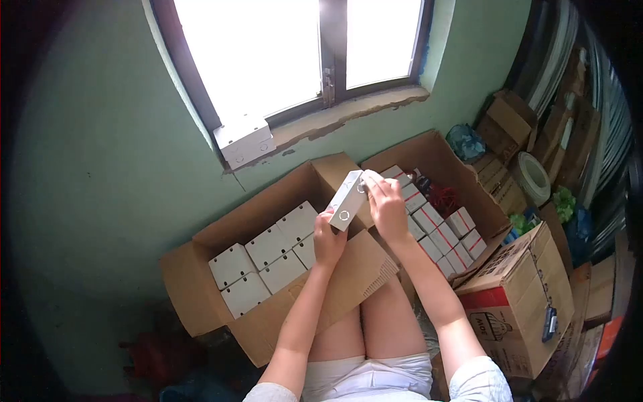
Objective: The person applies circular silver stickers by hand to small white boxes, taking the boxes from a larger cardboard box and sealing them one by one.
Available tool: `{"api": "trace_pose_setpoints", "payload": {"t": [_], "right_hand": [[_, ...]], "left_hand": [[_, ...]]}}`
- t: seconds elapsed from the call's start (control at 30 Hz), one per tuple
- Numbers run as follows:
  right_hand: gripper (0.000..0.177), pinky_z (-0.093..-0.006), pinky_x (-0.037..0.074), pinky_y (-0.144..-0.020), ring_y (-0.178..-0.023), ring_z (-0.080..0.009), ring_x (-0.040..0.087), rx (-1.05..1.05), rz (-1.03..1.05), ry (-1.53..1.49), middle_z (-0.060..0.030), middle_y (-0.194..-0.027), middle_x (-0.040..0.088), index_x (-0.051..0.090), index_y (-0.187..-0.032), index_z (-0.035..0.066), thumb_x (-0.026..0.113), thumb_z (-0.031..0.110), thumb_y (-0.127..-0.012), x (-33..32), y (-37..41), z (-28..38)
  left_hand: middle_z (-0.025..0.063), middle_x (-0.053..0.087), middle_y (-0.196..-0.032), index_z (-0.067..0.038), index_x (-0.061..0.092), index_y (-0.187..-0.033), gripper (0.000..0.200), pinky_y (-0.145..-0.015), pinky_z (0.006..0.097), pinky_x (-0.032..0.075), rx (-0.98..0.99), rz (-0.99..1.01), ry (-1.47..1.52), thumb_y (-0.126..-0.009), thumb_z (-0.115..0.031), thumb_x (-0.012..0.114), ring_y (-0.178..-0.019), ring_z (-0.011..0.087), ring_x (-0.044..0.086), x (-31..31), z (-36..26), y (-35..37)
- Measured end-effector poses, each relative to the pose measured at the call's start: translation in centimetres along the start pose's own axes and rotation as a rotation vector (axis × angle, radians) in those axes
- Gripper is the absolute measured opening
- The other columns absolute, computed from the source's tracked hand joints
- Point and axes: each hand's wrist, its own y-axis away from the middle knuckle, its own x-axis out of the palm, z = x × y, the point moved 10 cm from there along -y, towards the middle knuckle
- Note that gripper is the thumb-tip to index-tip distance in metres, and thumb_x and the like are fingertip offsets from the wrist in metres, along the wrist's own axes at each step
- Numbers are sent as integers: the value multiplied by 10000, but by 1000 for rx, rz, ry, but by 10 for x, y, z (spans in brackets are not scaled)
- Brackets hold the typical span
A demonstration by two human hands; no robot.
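Observation:
Up in front of me, a white electrical junction box (345, 199) with round knockouts on its side is held tilted between both hands. My left hand (329, 242) is wrapped round its lower left end. The fingers of my right hand (387, 199) are closed against its upper right side, by a knockout; whether a small part is pinched there I cannot make out. Below, an open cardboard carton (189, 288) holds several similar white boxes (268, 246) in rows.
To the right, a second open carton (481, 181) contains small white boxes with red stripes (442, 236) and a red cable (442, 197). A closed carton (519, 295) stands nearer me. Another white box (245, 141) sits on the window sill (348, 119). Coiled conduit (534, 177) lies far right.

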Motion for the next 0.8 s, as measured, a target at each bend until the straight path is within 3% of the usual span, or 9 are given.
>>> {"api": "trace_pose_setpoints", "payload": {"t": [0.07,0.17,0.33,0.4,0.43,0.53,0.63,0.8], "right_hand": [[426,-372,504,-922,-1032,-292,566,-16,58,25,-80,-1250,650,653,-1232,32,647,34,-806,10,19,5],[439,-369,533,-876,-1009,-289,575,-233,158,-124,-75,-1253,646,661,-1222,40,653,39,-783,21,41,38],[363,-388,527,-881,-1011,-313,581,-13,-25,-82,-110,-1209,668,649,-1228,32,650,26,-866,-5,8,3],[378,-420,512,-911,-1019,-329,591,-44,36,-130,-125,-1239,661,651,-1228,16,663,10,-851,6,23,11],[405,-401,519,-926,-1043,-312,586,-126,94,-159,-111,-1260,650,651,-1235,24,651,16,-830,14,34,23],[501,-363,517,-966,-1077,-290,574,-268,261,-226,-103,-1351,594,632,-1291,29,614,12,-790,23,66,56],[471,-369,516,-948,-1058,-279,577,-227,220,-210,-96,-1345,602,641,-1283,37,625,22,-813,16,52,47],[389,-408,508,-902,-1035,-319,583,155,-111,-156,-114,-1273,647,644,-1257,34,621,35,-869,-19,18,-5]], "left_hand": [[179,619,-1047,-37,486,-1074,388,-819,445,531,-7,2,18,-816,-59,776,-952,386,658,0,0,-1],[191,623,-1058,-36,490,-1069,387,-832,458,525,-60,12,57,-803,-51,770,-970,398,645,-1,3,-1],[200,628,-1061,-38,489,-1068,396,-844,472,519,-68,36,54,-783,-32,762,-988,410,632,2,6,3],[174,627,-1048,-47,477,-1060,374,-789,425,529,-29,13,43,-835,-76,774,-935,354,664,1,3,1],[204,621,-1071,-44,480,-1082,401,-851,464,520,-99,36,85,-787,-27,751,-994,411,631,3,8,2],[202,616,-1083,-42,481,-1083,401,-858,465,520,-118,33,96,-788,-37,754,-999,410,632,0,8,1],[191,622,-1080,-43,489,-1079,384,-843,444,523,-93,38,70,-808,-53,762,-984,384,645,0,1,1],[182,630,-1061,-38,493,-1064,393,-815,424,522,41,22,33,-807,-52,790,-947,369,654,-4,-13,1]]}}
